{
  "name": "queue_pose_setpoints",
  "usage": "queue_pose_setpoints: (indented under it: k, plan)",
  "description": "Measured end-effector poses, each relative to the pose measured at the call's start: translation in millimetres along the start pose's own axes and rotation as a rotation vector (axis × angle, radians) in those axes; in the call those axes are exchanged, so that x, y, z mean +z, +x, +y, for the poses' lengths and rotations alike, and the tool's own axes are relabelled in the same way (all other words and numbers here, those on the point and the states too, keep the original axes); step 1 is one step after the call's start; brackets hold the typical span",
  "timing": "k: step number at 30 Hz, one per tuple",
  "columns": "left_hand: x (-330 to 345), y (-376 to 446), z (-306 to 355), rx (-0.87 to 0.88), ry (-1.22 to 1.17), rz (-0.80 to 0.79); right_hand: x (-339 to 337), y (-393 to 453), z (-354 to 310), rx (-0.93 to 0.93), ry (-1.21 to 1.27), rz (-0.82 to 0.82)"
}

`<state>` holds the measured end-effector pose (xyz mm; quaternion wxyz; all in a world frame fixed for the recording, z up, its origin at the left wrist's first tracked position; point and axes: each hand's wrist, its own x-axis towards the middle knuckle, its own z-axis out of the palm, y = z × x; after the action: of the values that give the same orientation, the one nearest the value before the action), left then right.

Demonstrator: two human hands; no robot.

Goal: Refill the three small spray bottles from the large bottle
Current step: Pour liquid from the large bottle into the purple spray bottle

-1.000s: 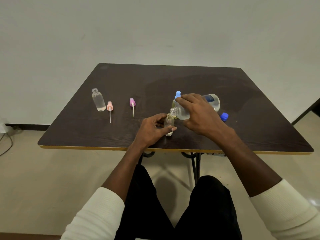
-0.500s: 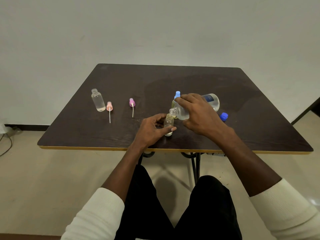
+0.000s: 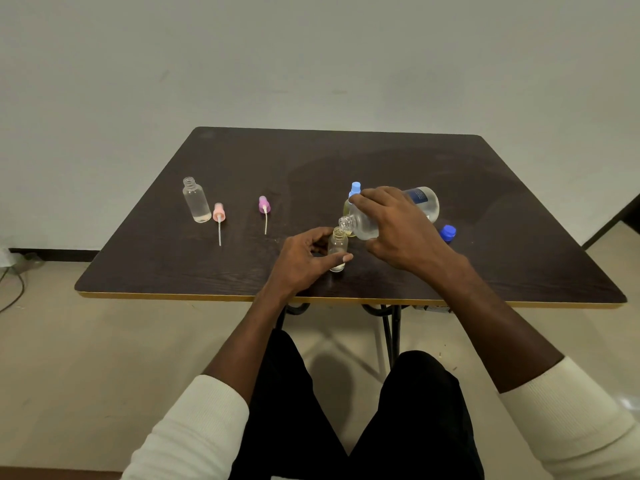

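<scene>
Clear glass, the large bottle (image 3: 391,211) lies tilted in the right hand (image 3: 398,230), fingers closed around it, its mouth touching the small clear open bottle (image 3: 337,249). The left hand (image 3: 304,261) pinches this small bottle, upright on the dark wooden table (image 3: 519,265). Left of it stands another small clear bottle (image 3: 196,205); just behind, a blue-capped spray bottle (image 3: 354,194).

Wide bare run along the far edge and both far corners of the table (image 3: 346,157). Toward the left edge: open bottle (image 3: 196,205), pink sprayer (image 3: 218,216), purple sprayer (image 3: 264,207). Blue cap (image 3: 448,232) toward the right edge.
</scene>
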<state>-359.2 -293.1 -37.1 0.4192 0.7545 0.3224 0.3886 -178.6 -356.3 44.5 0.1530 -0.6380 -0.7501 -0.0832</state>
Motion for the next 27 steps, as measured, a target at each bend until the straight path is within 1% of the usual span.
queue_pose_setpoints:
  k: [27]
  plan:
    - [-0.5, 0.3, 0.3, -0.007, 0.005, -0.002, -3.5, 0.4, -1.6, -0.003, -0.011, -0.005]
